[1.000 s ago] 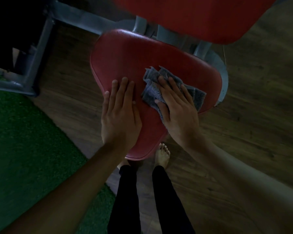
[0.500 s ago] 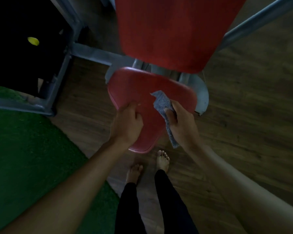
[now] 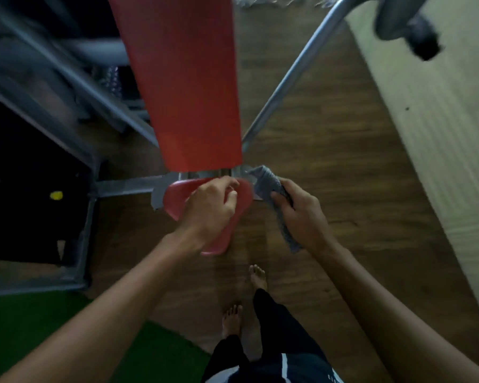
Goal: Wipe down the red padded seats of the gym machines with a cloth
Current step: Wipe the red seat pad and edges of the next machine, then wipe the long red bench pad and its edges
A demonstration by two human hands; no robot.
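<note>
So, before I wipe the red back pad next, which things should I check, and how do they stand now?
1. Cloth in the right hand: ok, the grip holds it bunched.
2. Cloth touching a pad: not ok, it is off the red seat, beside its right edge.
3. Left hand free: cannot tell; its curled fingers are over the seat and blurred.
4. Red back pad uncovered, straight ahead: ok.
5. Seat wiped clean: cannot tell, too dark and blurred.
6. Bare feet on the wooden floor, apart from the metal frame: ok.
</note>
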